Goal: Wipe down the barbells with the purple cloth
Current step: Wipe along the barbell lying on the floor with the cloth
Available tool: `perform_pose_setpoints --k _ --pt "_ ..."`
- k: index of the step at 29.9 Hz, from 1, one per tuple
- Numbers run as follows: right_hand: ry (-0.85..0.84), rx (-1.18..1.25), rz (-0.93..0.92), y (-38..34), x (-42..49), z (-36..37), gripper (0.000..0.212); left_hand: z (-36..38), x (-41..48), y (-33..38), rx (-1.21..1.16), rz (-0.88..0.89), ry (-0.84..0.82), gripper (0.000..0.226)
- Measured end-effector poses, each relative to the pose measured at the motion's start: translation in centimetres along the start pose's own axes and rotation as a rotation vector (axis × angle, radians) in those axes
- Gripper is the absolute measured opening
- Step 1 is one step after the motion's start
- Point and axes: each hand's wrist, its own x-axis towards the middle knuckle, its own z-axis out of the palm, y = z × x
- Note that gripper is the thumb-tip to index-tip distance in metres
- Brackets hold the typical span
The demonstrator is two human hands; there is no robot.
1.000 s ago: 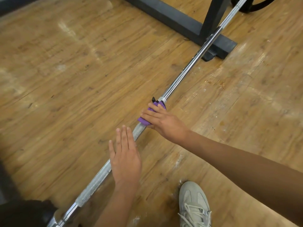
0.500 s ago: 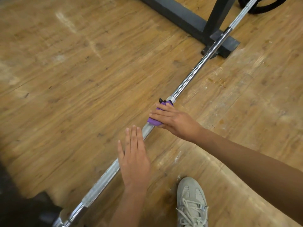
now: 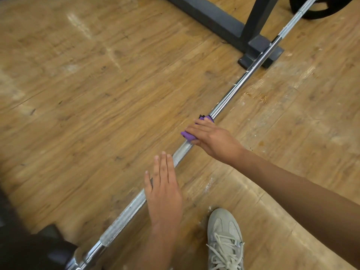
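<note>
A barbell [image 3: 229, 98] lies slantwise across the wooden floor [image 3: 97, 94], from lower left to upper right. The right hand [image 3: 212, 138] grips the purple cloth [image 3: 187, 135] around the bar, thumb beneath. The left hand [image 3: 165, 190] lies flat over the knurled stretch, fingers straight. A pale laced shoe [image 3: 224, 238] stands just beside the bar. A dark rack base [image 3: 214, 18] and a black weight plate [image 3: 319, 12] sit at the far end.

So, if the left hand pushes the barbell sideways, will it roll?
Probably: the barbell is a round shaft with a round plate at its far end. It looks stiff, straight steel, so likely heavy to start moving.
</note>
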Motion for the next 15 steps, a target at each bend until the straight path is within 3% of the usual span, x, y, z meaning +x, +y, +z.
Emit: perform_pose_setpoints --k 3,15 --pt "-0.065 0.015 0.08 -0.1 -0.6 0.0 0.044 0.2 -0.8 0.6 0.002 -0.004 -0.003 0.084" --pt "-0.16 0.052 0.109 -0.4 -0.5 -1.1 0.045 -0.1 -1.3 0.7 -0.044 0.018 -0.04 0.078"
